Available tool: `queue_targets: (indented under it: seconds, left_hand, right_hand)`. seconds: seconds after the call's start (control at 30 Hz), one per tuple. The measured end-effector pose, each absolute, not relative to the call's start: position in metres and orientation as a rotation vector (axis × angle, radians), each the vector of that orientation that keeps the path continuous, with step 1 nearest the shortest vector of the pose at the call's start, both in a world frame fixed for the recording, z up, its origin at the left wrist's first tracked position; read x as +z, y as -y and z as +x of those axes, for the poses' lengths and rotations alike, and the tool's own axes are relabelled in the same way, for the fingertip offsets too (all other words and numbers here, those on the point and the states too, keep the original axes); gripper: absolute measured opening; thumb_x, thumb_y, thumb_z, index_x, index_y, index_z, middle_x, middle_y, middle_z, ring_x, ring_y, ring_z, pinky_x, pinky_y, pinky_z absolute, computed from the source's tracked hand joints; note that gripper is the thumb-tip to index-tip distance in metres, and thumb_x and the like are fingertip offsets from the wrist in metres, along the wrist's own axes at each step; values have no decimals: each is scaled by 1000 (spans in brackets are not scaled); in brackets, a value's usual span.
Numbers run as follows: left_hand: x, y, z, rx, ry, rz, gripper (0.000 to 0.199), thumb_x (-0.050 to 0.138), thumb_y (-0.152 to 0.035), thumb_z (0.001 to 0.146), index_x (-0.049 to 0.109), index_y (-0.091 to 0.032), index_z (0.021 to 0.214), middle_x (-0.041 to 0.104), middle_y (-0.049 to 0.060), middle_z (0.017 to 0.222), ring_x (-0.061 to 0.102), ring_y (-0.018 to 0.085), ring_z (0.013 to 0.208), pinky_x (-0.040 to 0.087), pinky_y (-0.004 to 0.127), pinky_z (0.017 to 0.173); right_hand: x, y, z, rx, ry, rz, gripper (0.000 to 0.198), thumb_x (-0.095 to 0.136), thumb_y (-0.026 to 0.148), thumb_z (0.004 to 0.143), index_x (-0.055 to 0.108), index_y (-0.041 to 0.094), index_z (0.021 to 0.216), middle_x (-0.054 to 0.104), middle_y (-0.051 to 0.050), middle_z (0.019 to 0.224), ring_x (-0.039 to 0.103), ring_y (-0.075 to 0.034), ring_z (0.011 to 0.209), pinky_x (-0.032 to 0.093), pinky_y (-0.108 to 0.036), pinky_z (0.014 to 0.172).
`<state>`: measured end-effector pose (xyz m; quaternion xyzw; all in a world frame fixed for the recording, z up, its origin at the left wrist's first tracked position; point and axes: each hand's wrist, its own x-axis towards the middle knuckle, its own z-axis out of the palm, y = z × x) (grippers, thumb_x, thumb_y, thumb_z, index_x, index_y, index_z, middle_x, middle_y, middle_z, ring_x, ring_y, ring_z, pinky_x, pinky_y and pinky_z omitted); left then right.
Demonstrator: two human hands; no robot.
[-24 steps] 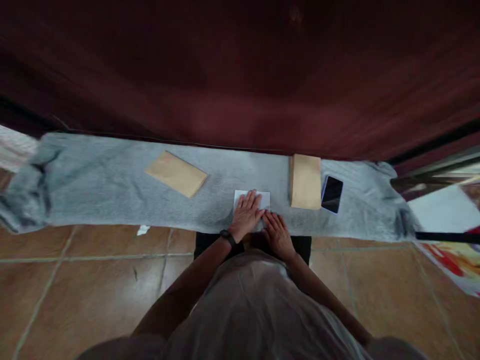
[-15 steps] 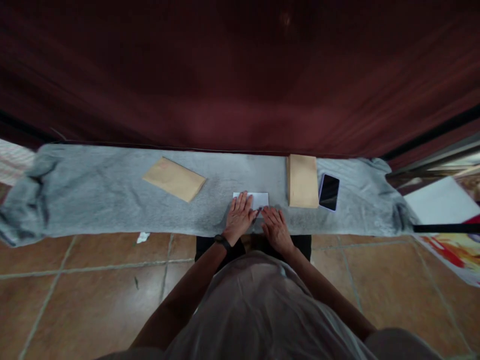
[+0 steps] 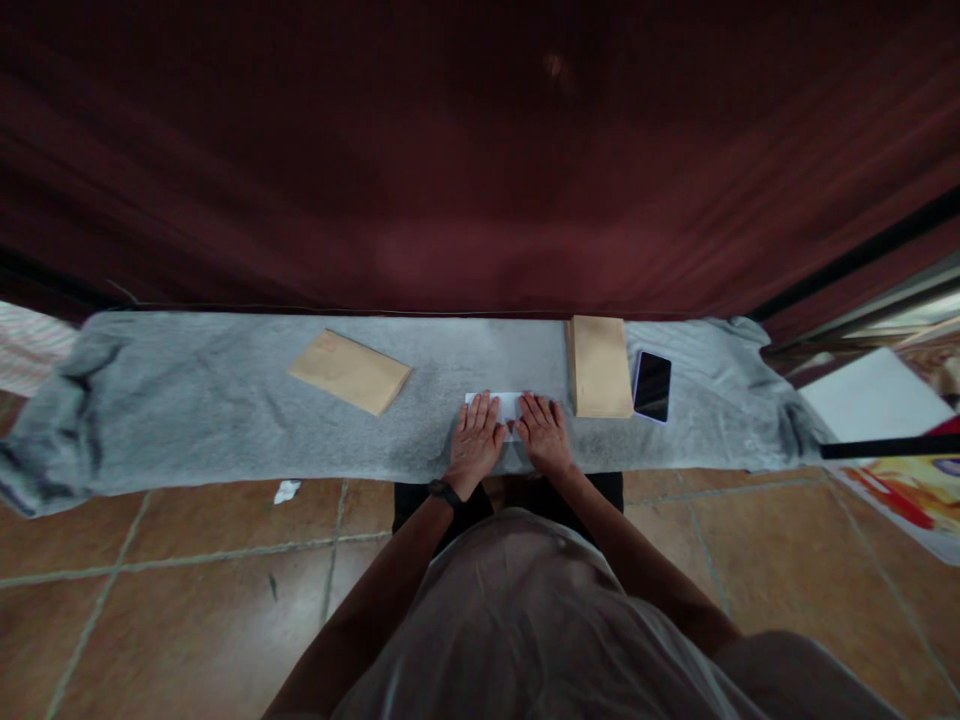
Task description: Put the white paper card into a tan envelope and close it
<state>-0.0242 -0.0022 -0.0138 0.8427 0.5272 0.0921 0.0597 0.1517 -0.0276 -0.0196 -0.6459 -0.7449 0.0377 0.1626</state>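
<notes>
Both palms flat, fingers spread: left hand [image 3: 474,440] and right hand [image 3: 543,434] pressing white paper [image 3: 507,407] onto grey-covered table [image 3: 225,400]. Folding apparently underway, unfinished. Brown envelope [image 3: 349,371] left, envelope stack [image 3: 598,366] and phone [image 3: 652,386] right, untouched.

wear: light grey-white short-sleeved top [image 3: 517,610] | arms bare below the sleeves | dark band [image 3: 445,490] on left wrist, just behind left hand [image 3: 475,441] | legwear dark

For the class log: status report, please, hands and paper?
Left hand and right hand flat on white paper. Paper on grey cloth. Brown envelope stack close right.
</notes>
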Motion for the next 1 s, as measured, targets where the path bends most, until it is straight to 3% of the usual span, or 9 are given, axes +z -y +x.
queue_targets:
  seconds: [0.33,0.9,1.0]
  left_hand:
    - [-9,8,-31,292,-1700,2479,63,31,-40,104,33,-5,157,30,17,164,21,28,155,22,50,126]
    - [-7,8,-33,262,-1695,2498,62,34,-38,103,35,-8,156,29,17,164,21,28,155,20,52,126]
    - [1,16,-24,250,-1513,2596,58,33,-36,104,38,-11,156,31,12,165,22,26,155,18,49,127]
  right_hand:
    - [-21,41,159,104,2138,-1823,51,37,35,107,43,12,153,46,-14,156,38,-31,147,25,-55,121]
    - [-11,106,167,146,2320,-1687,53,39,31,106,37,14,156,42,-13,159,36,-28,148,28,-52,122]
    - [-10,106,167,161,2315,-1702,52,39,30,106,39,14,155,43,-12,159,37,-28,148,29,-52,122]
